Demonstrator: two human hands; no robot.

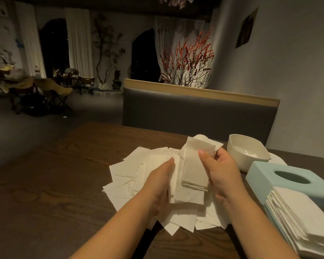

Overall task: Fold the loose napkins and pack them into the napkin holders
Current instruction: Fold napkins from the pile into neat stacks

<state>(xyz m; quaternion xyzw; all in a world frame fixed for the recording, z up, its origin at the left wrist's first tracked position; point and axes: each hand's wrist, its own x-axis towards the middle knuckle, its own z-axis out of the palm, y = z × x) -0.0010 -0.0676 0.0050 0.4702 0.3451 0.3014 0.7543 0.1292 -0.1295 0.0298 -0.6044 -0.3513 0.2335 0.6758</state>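
Note:
A heap of loose white napkins (131, 176) is spread over the dark wooden table (51, 184). My right hand (221, 171) grips a stack of folded napkins (194, 165) above the heap, thumb on its front face. My left hand (160, 184) lies with straight fingers against the left side of that stack, on a larger napkin. A white holder (245, 152) stands open at the right rear. A pale blue holder lid (281, 176) with an oval slot lies at the right. In front of it, folded napkins (297, 221) fill a blue base.
A grey upholstered bench back (198, 111) with a wooden top rail stands behind the table. Red-berried branches (187, 60) rise beyond it. Folding chairs (45, 92) stand far off at the left. Bare tabletop lies to the left of the napkin heap.

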